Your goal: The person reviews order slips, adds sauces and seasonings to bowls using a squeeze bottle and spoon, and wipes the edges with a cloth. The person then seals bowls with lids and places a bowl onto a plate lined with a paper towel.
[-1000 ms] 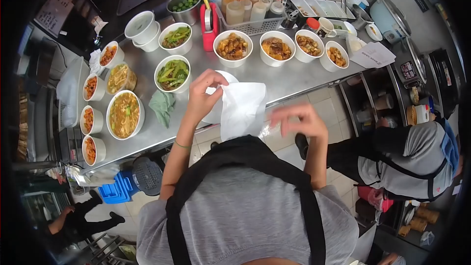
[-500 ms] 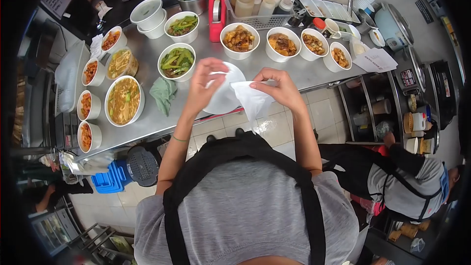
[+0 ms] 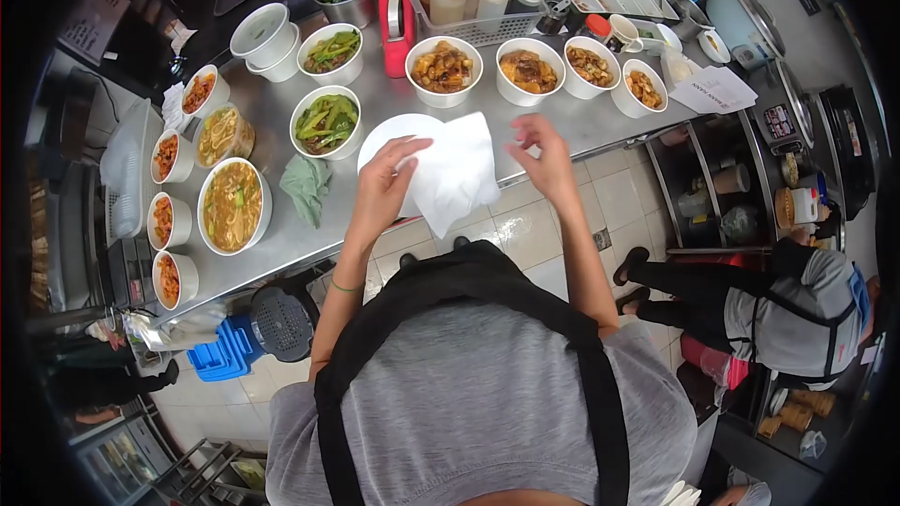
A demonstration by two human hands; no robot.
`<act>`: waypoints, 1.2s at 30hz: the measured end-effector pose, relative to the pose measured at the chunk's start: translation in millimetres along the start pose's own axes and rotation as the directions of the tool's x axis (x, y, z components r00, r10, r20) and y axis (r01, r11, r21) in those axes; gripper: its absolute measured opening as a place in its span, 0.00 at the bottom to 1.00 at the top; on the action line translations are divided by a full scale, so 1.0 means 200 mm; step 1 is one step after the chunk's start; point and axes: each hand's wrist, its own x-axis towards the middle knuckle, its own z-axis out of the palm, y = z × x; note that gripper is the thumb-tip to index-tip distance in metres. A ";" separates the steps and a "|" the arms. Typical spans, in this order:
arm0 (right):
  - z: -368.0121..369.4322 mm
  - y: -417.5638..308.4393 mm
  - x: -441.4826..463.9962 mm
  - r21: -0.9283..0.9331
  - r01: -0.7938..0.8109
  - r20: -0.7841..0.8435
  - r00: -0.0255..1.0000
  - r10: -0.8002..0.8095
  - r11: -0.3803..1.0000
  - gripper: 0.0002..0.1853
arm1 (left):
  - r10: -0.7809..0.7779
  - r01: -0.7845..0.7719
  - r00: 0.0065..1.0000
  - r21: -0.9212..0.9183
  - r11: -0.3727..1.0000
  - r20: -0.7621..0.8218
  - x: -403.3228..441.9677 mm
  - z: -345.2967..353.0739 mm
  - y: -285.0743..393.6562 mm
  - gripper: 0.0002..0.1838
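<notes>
A white paper sheet [image 3: 456, 171] hangs over the counter's front edge, partly covering a round white plate or lid [image 3: 382, 136]. Beside its left side is my left hand [image 3: 386, 178], fingers curved and apart; whether the fingertips touch the paper is unclear. To the right of the sheet, my right hand [image 3: 542, 157] is raised with thumb and fingers apart and nothing between them. A bowl of green vegetables [image 3: 325, 122] stands left of the plate, above a crumpled green cloth [image 3: 305, 189].
Bowls of browned food [image 3: 443, 71] line the counter's back right, near a red tape dispenser [image 3: 397, 37] and a sauce bottle basket [image 3: 483, 30]. A noodle soup bowl [image 3: 234, 206] and small orange-topped bowls stand left. A co-worker [image 3: 797, 309] is at the right.
The paper has left my right hand and now lies spread over the plate. My right hand has opened and moved right. The co-worker's legs have shifted.
</notes>
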 end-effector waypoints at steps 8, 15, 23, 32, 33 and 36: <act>0.22 0.07 -0.15 0.362 -0.145 0.018 0.989 0.149 0.921 0.06 | -0.108 0.094 0.990 -0.145 0.985 -0.094 -0.09 0.03 -0.04 0.29; 0.17 0.11 -0.18 0.316 -0.184 -0.162 0.956 0.244 0.931 0.16 | -0.132 0.125 0.988 0.091 0.988 0.083 -0.08 -0.03 0.06 0.33; 0.10 0.01 0.02 -0.422 0.214 0.448 0.894 -0.003 0.881 0.18 | 0.095 -0.213 0.927 0.301 0.930 0.363 -0.02 -0.03 0.16 0.28; 0.03 -0.02 0.08 -0.285 0.095 0.163 0.985 -0.050 0.954 0.08 | -0.050 0.050 0.999 -0.173 0.984 0.003 0.13 0.08 -0.31 0.10; 0.02 -0.05 0.08 -0.416 0.153 0.050 0.988 -0.145 0.896 0.08 | -0.032 0.022 0.999 -0.226 0.974 -0.043 0.18 0.07 -0.31 0.10; 0.07 -0.12 0.03 -0.438 0.369 -0.043 0.902 -0.429 0.820 0.09 | 0.140 -0.148 0.985 -0.076 0.986 -0.100 0.27 0.03 -0.31 0.10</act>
